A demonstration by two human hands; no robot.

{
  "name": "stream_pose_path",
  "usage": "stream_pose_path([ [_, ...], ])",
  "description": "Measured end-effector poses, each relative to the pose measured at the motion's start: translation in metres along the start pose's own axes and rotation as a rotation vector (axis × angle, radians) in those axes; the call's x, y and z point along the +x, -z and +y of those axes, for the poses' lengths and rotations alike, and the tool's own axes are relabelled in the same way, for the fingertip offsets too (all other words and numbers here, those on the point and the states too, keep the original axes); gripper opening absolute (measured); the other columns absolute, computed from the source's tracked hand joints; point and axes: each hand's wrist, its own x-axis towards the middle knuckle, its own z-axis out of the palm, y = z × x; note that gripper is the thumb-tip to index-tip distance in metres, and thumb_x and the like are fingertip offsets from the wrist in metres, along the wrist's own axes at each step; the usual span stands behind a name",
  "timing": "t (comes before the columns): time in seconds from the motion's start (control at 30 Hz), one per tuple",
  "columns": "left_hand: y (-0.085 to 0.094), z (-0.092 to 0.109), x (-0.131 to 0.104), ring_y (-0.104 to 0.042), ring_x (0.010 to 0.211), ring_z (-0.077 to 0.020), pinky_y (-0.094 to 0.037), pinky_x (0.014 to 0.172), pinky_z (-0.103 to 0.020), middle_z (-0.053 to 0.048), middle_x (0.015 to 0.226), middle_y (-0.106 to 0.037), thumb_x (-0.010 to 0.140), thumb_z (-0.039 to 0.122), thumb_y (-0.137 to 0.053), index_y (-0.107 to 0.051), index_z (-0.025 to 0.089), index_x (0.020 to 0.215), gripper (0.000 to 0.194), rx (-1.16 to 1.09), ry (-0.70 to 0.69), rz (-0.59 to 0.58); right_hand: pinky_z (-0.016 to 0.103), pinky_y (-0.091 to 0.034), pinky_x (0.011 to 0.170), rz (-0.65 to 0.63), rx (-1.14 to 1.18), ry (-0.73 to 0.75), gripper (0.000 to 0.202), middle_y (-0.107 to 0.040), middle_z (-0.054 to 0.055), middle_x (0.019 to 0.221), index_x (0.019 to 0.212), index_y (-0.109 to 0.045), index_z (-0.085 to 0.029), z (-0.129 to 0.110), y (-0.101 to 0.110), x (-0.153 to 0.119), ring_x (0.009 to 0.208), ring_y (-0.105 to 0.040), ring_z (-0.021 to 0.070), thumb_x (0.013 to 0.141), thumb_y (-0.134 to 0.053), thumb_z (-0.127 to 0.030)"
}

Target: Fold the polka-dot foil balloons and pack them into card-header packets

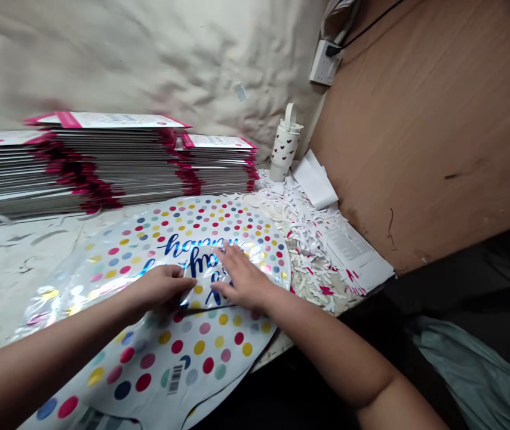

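Note:
A flat, polka-dotted foil balloon (201, 346) with shiny blue lettering, partly reading "happy", lies on the table and overhangs its front edge. Part of it is folded over, and more dotted foil sheets seem to lie beneath. My left hand (165, 289) has its fingers curled and pinched at the fold's edge, just left of the lettering; the fingertips are partly hidden. On the folded part, my right hand (246, 280) rests with fingers spread over the blue letters. A barcode (175, 380) shows on the lower part, below my hands.
Stacks of flat pink-and-white card packages (116, 161) line the back wall. A white tumbler with hearts (284, 149) stands at the back corner. Paper scraps (300, 233) and printed sheets (356, 254) cover the right side, beside a brown board (438, 131). A power socket (325, 64) hangs above.

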Motion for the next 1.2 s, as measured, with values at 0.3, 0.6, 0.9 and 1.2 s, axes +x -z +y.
stream_pose_path([
  [0.3,0.004,0.013,-0.034,-0.064,0.086,-0.0192,-0.053,0.072,-0.033,-0.004,0.094,-0.069,0.086,0.032,-0.042,-0.038,0.018,0.121,0.039,-0.395,-0.008,-0.024,0.044,-0.036,0.094,0.078,-0.181,-0.827,0.054,-0.041,0.026,0.133,0.130,-0.041,-0.004,0.179,0.062,-0.108,0.122,-0.040,0.0338,0.081,-0.049,-0.026],
  [0.6,0.020,-0.035,-0.074,-0.060,0.097,-0.0211,-0.052,0.081,-0.033,0.009,0.112,-0.063,0.087,0.043,-0.042,-0.048,0.042,0.121,0.035,0.086,-0.411,-0.044,0.044,-0.045,0.064,0.264,-0.427,-0.991,0.040,-0.065,0.022,0.091,0.116,-0.057,-0.014,0.139,0.128,-0.107,0.082,-0.063,0.0343,0.084,-0.034,-0.016],
  [0.9,0.019,-0.032,-0.122,-0.064,0.091,-0.0188,-0.054,0.074,-0.023,0.007,0.112,-0.064,0.082,0.026,-0.047,-0.040,0.046,0.128,0.051,0.473,-0.797,-0.109,0.046,-0.036,0.100,-0.071,0.196,0.291,0.041,-0.052,0.014,0.128,0.125,-0.052,-0.015,-0.002,0.006,-0.067,0.120,-0.046,0.0284,0.086,-0.039,-0.017],
  [1.2,0.012,-0.003,-0.073,-0.057,0.104,-0.0211,-0.046,0.087,-0.030,-0.003,0.119,-0.060,0.092,0.038,-0.026,-0.053,0.025,0.122,0.042,0.232,-0.594,-0.037,0.034,-0.049,0.080,-0.463,1.135,-0.018,0.040,-0.069,0.005,0.091,0.103,-0.065,-0.013,-0.013,0.033,-0.048,0.090,-0.063,0.0241,0.070,-0.067,-0.036],
])
